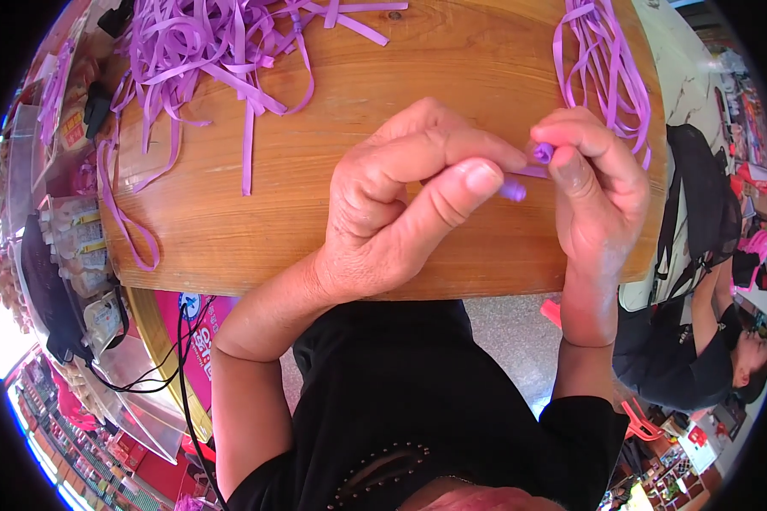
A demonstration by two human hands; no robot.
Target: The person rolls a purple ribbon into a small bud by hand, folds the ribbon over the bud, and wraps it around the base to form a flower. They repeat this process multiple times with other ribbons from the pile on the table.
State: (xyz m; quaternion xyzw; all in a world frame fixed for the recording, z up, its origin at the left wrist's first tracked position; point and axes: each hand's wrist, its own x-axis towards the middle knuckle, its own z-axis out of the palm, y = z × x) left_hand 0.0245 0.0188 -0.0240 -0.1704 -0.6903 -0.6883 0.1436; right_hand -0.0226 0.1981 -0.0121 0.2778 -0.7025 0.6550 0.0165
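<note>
Over the wooden table's near half, my two hands come close together at a short piece of purple ribbon. My right hand (596, 187) pinches a small rolled or knotted part of the purple ribbon (543, 153) between thumb and forefinger. Beside it, my left hand (409, 196) has thumb and forefinger closed on the ribbon, and a purple end (512, 191) sticks out past the thumb tip. The ribbon between the fingers is partly hidden, so the knot's exact form cannot be made out.
A tangled heap of purple ribbons (187, 43) covers the far left of the wooden table (315, 230). A bundle of long purple ribbons (605, 68) lies at the far right. A black backpack (694, 196) stands beyond the right edge; another person (690, 349) sits there. Black cables (183, 358) hang at left.
</note>
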